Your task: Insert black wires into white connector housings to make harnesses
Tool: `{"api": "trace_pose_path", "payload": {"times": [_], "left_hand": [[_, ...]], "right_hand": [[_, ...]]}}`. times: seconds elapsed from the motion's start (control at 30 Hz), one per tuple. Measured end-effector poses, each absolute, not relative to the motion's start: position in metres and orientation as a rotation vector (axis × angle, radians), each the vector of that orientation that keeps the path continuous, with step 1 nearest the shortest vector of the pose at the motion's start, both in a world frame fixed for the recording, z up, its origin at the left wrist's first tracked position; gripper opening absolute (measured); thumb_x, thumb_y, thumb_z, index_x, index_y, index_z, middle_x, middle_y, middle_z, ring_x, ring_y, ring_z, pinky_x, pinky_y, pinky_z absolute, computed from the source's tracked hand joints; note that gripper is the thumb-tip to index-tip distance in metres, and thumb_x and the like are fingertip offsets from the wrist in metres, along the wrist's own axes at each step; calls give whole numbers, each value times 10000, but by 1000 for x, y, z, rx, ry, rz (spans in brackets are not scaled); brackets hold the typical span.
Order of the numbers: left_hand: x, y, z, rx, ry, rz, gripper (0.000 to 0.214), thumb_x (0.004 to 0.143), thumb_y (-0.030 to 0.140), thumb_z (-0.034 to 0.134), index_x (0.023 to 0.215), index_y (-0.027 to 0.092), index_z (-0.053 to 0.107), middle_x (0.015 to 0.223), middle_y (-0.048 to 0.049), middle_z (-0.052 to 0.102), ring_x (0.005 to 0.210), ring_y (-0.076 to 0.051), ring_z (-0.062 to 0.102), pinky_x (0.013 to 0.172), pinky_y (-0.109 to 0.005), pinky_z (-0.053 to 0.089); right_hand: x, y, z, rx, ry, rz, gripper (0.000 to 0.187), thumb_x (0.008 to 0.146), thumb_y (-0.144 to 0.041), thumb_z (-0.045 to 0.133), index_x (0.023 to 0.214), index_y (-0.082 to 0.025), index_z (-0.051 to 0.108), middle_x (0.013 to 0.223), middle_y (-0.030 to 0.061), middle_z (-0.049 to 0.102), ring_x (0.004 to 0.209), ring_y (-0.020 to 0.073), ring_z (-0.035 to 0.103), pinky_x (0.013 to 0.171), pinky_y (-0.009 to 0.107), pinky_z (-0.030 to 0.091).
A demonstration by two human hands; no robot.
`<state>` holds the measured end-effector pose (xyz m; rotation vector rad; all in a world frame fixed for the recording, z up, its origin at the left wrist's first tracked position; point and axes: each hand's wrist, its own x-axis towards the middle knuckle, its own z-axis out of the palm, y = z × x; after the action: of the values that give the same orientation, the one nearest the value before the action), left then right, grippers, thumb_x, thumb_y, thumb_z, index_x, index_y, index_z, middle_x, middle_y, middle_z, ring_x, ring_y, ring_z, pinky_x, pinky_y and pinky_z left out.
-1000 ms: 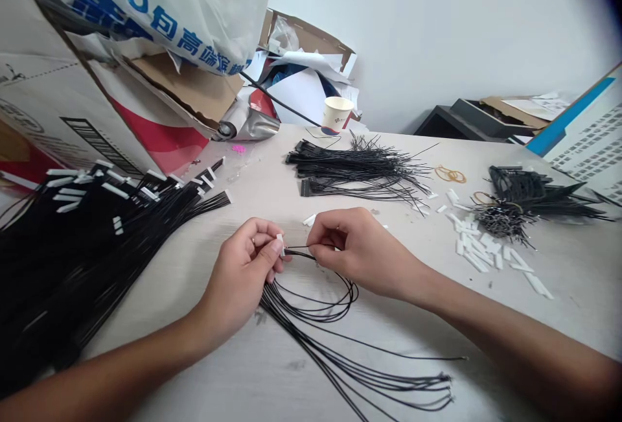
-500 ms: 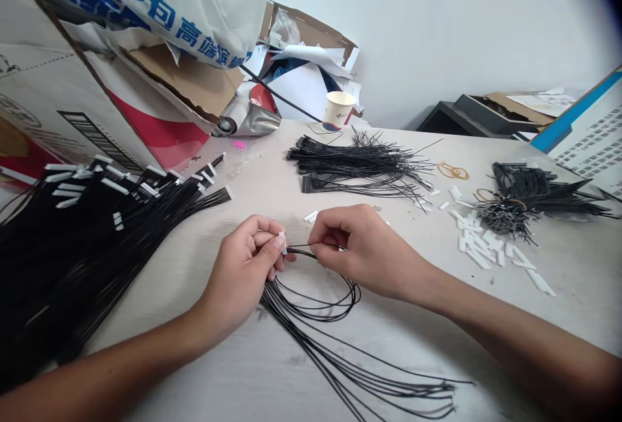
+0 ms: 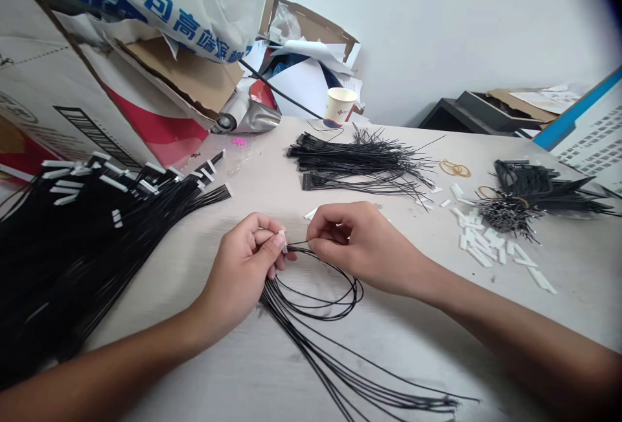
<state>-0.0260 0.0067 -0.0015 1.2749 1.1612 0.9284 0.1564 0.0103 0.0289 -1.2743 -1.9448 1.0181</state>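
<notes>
My left hand (image 3: 245, 265) pinches a small white connector (image 3: 282, 239) between thumb and fingers at the table's middle. My right hand (image 3: 357, 244) pinches the end of a thin black wire (image 3: 297, 245) right beside that connector. Several black wires (image 3: 330, 299) run from the connector, loop under my hands and trail off toward the near edge, ending in bare tips (image 3: 437, 402).
A big heap of finished black harnesses with white connectors (image 3: 87, 214) lies left. Loose black wire bundles (image 3: 359, 163) sit behind, more (image 3: 529, 195) at right with scattered white connectors (image 3: 486, 240) and rubber bands (image 3: 454, 168). A paper cup (image 3: 339, 107) and cardboard boxes (image 3: 72, 104) stand behind.
Both hands stay together at the connector with only small finger movement. The wire loop has shifted slightly, and the view has tilted a little.
</notes>
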Motion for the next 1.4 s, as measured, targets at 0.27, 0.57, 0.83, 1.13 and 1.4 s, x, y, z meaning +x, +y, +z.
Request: {"api": "trace_pose_path", "payload": {"times": [0.27,0.57,0.83,1.13,1.4], "left_hand": [[-26,7,-1,1270,1145,916,56,866,196,567,821,179,538,626,29,656,516,-84,521,474,-190,406],[-26,7,0,1259,1138,916,67,866,194,566,807,178,539,594,41,628,498,-80,504,472,-188,397],[-26,7,-1,1275,1144,919,53,870,205,567,826,184,547,616,33,638,522,-92,519,483,-198,407],[-25,7,1,1283,1155,913,56,868,194,568,820,178,544,600,38,629,507,-86,512,479,-194,402],[-25,7,1,1266,1144,926,59,860,187,575,805,177,554,587,35,627,494,-89,512,467,-196,398]], "right_hand": [[157,11,30,-1260,-1910,997,159,673,5,538,616,-140,570,521,-66,464,487,44,375,438,174,304],[157,11,30,-1284,-1951,1009,160,656,4,532,608,-144,571,521,-62,465,486,48,381,437,178,304],[157,10,29,-1280,-1951,982,170,653,13,529,610,-144,577,508,-67,455,477,49,374,441,187,301],[156,10,29,-1264,-1964,926,171,652,21,538,608,-140,576,511,-67,460,479,45,382,451,186,309],[156,8,30,-1219,-1939,969,169,665,12,534,616,-147,567,507,-72,451,472,44,367,444,189,300]]}}
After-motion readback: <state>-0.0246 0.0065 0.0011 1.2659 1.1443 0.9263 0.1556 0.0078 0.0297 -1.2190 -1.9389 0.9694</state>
